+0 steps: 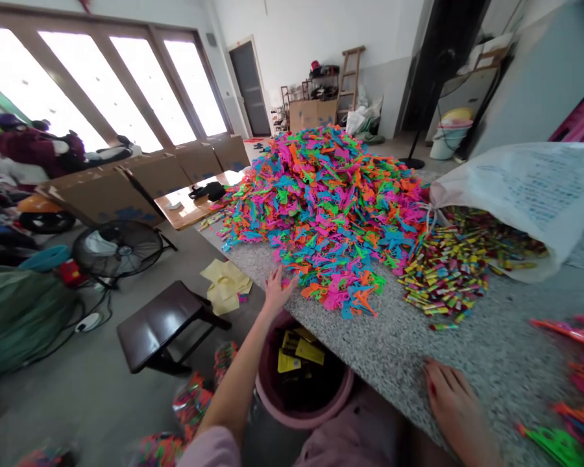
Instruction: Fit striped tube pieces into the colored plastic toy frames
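Observation:
My left hand (278, 292) reaches to the table's near-left edge, its fingers spread. A small pink piece lies by its fingertips, at the edge of a big heap of bright plastic toy guns (321, 207) in pink, orange, blue and green. My right hand (455, 399) rests on the speckled stone table (370, 344) at the lower right. Its fingers are bent together with the tips turned under; a reddish spot shows near the thumb, and what it holds, if anything, is hidden. Small colourful wrapped tubes (442, 272) spill from a white sack (520, 201) beyond it.
Blurred groups of toy guns (579, 383) lie at the right edge. Below the table stands a pink tub (304, 421) with yellow packets (309, 350). A dark stool (163, 318), a floor fan (124, 250) and filled clear bags (192, 405) are on the left.

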`<control>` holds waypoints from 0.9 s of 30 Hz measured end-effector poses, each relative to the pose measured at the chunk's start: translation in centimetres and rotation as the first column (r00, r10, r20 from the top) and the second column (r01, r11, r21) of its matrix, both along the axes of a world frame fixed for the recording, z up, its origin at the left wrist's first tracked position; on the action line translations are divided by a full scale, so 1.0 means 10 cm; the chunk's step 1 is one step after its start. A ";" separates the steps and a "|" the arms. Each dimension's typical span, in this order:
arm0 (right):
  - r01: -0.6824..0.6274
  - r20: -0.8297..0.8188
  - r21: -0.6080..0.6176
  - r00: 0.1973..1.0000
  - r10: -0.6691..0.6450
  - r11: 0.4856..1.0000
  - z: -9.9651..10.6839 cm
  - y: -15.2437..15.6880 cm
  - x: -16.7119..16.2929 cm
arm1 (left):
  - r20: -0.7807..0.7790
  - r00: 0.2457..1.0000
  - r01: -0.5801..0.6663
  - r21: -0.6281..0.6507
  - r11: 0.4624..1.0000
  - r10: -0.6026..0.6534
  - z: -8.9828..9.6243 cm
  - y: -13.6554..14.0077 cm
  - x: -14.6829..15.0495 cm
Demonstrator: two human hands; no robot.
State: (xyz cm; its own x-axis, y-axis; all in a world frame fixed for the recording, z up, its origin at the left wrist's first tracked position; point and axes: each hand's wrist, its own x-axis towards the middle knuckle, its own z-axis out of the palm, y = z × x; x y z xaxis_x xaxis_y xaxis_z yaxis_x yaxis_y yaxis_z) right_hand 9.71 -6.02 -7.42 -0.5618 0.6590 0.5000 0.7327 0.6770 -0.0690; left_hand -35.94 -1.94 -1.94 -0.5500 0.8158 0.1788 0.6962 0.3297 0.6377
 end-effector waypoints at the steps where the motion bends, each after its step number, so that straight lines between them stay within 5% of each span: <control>1: 0.008 -0.004 -0.005 1.000 -0.008 1.000 0.01 0.00 -0.01 | -0.030 0.999 -0.014 -0.024 1.000 0.014 -0.04 -0.03 0.12; 5: 0.022 -0.028 -0.009 0.999 -0.023 1.000 0.05 0.00 -0.01 | 0.001 0.992 -0.123 0.021 0.992 0.123 -0.16 0.07 0.83; 10: 0.017 -0.063 -0.031 0.998 -0.019 0.999 0.06 0.00 0.00 | 0.209 0.978 -0.027 0.126 0.992 0.000 -0.14 0.15 1.59; 16: 0.157 -0.260 -0.197 0.944 -0.206 0.968 0.20 -0.10 -0.05 | 0.431 0.902 -0.144 0.345 0.927 -0.020 -0.02 -0.11 1.75; 19: 0.166 -0.396 -0.398 0.856 -0.332 0.902 0.36 -0.14 -0.15 | 0.640 0.766 -0.252 0.387 0.887 -0.062 0.02 -0.10 1.66; 23: -0.033 -0.498 -0.673 0.759 -0.420 0.739 0.63 -0.15 -0.43 | 0.765 0.619 -0.385 0.492 0.781 -0.177 0.19 -0.05 1.59; 25: -0.168 -0.545 -0.730 0.729 -0.415 0.663 0.80 -0.14 -0.62 | 0.773 0.590 -0.432 0.546 0.717 -0.233 0.34 -0.08 1.64; 27: -0.297 -0.612 -0.733 0.679 -0.405 0.612 0.97 -0.11 -0.82 | 0.765 0.562 -0.392 0.582 0.713 -0.315 0.51 -0.14 1.79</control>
